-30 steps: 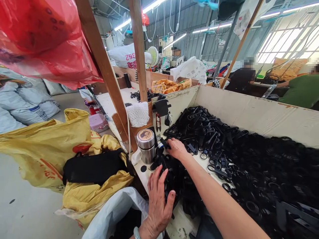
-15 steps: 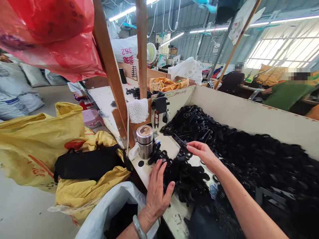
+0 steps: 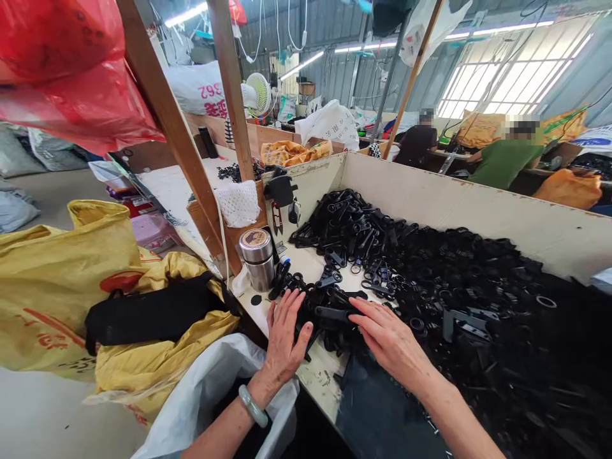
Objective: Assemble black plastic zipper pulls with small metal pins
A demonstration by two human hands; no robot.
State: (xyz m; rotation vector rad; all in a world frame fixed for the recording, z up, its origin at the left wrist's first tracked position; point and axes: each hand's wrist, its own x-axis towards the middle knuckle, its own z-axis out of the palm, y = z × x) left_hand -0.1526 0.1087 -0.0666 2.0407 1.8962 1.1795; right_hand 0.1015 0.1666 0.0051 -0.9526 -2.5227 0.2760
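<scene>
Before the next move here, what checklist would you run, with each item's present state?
1. Left hand flat against the small heap of black pieces: ok.
2. Right hand open on the heap's other side: ok.
3. Steel flask upright, apart from both hands: ok.
4. White bag hangs below the table edge: ok.
5. Bag's mouth open: cannot tell, not shown clearly.

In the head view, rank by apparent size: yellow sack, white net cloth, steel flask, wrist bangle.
1. yellow sack
2-3. white net cloth and steel flask look alike; unranked.
4. wrist bangle, though near the camera.
</scene>
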